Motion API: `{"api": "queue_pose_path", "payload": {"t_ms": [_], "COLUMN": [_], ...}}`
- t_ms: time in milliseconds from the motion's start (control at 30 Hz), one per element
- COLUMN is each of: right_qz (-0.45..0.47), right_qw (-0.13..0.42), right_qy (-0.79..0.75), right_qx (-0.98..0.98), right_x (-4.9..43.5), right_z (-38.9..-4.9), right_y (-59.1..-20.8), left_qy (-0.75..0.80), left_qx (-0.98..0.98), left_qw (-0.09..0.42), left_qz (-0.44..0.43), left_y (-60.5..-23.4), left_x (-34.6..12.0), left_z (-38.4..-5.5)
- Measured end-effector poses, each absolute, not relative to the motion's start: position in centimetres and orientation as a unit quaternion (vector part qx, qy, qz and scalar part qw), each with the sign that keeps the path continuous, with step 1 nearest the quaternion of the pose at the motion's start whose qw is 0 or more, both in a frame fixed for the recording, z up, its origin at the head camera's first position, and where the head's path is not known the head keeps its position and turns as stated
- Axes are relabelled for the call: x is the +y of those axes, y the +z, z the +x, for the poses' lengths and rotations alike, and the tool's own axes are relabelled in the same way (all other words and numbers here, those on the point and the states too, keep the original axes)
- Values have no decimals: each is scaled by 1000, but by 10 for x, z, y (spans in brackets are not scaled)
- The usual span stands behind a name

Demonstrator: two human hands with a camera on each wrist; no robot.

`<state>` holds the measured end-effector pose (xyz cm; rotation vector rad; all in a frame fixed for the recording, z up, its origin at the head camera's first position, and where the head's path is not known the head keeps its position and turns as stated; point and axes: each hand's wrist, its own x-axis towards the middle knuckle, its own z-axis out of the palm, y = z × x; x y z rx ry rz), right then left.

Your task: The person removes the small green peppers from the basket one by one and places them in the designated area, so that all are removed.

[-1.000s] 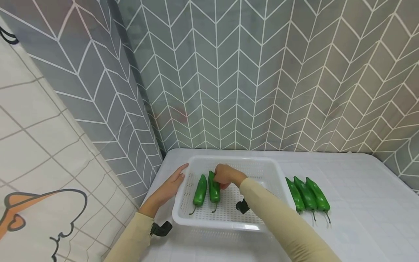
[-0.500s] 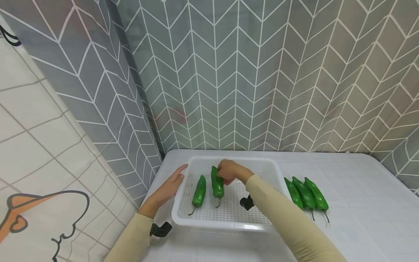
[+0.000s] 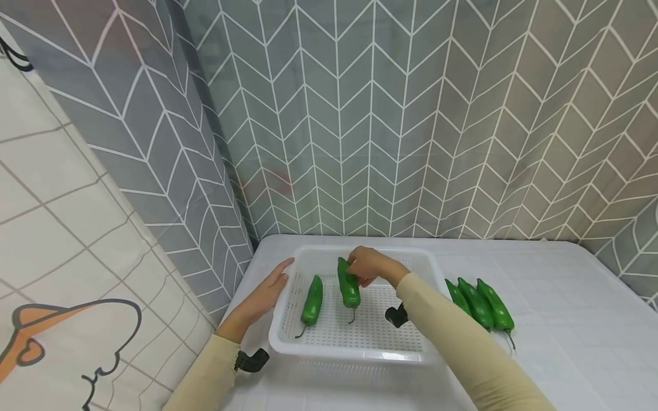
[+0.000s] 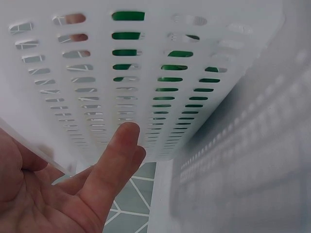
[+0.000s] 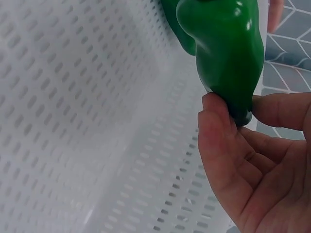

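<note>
As the right hand (image 3: 369,266) pinches a part-hidden pepper (image 3: 350,292), the straight-fingered left hand (image 3: 263,298) touches the basket (image 3: 354,353).

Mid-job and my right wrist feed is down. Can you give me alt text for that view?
The right hand pinches the narrow tip of a green pepper between thumb and fingers. Behind it is a white perforated basket, with part of a second pepper near the top edge.

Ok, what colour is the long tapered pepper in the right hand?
That long tapered pepper is glossy green, clearest in the right wrist view.
</note>
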<state>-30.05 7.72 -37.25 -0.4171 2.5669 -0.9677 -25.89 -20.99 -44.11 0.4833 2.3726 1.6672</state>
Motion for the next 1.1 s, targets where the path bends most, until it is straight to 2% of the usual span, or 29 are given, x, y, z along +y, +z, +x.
{"api": "queue_pose_path", "payload": {"t_ms": [1100], "right_qz": [-162], "right_qw": [158], "right_qy": [-340], "right_qx": [913], "right_x": [135], "right_z": [-299], "right_y": [-354], "left_qy": [565], "left_qx": [800], "left_qw": [107], "left_qz": [170], "left_y": [-441], "left_x": [-210], "left_z": [-260]}}
